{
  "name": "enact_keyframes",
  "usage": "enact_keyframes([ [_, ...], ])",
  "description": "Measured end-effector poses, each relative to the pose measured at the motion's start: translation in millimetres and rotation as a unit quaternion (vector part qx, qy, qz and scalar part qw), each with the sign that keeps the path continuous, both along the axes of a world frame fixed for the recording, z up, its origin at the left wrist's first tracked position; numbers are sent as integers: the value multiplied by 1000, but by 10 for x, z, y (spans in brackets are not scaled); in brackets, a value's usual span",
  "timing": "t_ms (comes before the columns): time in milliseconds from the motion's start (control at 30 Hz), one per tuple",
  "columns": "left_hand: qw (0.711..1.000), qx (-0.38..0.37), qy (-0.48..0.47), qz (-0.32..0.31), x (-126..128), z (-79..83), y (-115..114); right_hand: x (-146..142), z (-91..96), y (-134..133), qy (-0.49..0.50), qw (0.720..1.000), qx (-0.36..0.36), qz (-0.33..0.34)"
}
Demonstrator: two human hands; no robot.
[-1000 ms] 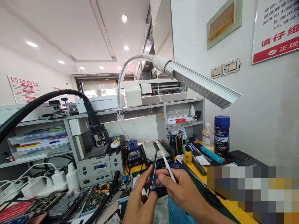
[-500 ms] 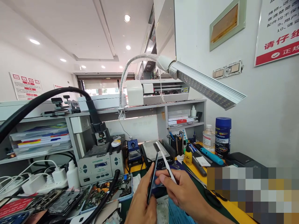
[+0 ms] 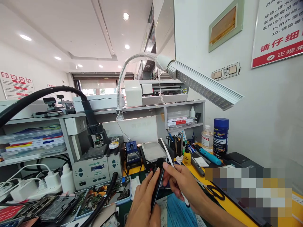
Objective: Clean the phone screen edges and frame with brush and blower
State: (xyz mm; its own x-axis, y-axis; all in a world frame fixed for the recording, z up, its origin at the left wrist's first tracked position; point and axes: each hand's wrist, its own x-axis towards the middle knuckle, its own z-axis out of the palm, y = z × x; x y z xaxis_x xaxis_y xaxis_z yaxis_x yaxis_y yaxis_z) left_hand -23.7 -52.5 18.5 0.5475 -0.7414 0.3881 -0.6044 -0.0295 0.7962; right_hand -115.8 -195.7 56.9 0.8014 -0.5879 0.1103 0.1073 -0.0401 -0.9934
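Observation:
My left hand (image 3: 144, 201) is closed around a thin dark phone (image 3: 156, 190), seen almost edge-on and tilted upright, its fingers along the back and the thumb near the lower edge. Close on the other side, my right hand (image 3: 181, 180) grips a slim white stick-like tool (image 3: 167, 152). One end of the tool points up and away; the other, dark-ended, comes out below the palm. My right thumb and index finger are near the phone's upper edge; whether they touch it I cannot tell. The phone's face is mostly hidden.
A tray of circuit boards (image 3: 104, 197) and a grey soldering station (image 3: 97, 168) stand left. A black flexible arm (image 3: 54, 90) crosses above. Right are a yellow bottle (image 3: 187, 157), a blue can (image 3: 221, 137) and black scissors (image 3: 216, 190). A blue mat (image 3: 181, 211) lies below.
My right hand has turned the white tool, so its dark end now shows below the palm. The fingertips are nearer the phone's upper edge. The view has shifted slightly right.

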Motion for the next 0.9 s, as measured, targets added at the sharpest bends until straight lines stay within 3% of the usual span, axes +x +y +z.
enact_keyframes([
  [300,982,75,-175,14,15,-29,-28,-28,-16,-211,-7,998,-31,-59],
  [700,976,70,-199,-58,237,-179,10,21,-69,-299,42,993,-62,-94],
  [800,981,69,-169,-63,240,-94,60,37,-105,-317,34,994,-72,-80],
  [900,983,80,-140,-89,202,103,169,14,-107,-377,6,995,-88,-49],
])
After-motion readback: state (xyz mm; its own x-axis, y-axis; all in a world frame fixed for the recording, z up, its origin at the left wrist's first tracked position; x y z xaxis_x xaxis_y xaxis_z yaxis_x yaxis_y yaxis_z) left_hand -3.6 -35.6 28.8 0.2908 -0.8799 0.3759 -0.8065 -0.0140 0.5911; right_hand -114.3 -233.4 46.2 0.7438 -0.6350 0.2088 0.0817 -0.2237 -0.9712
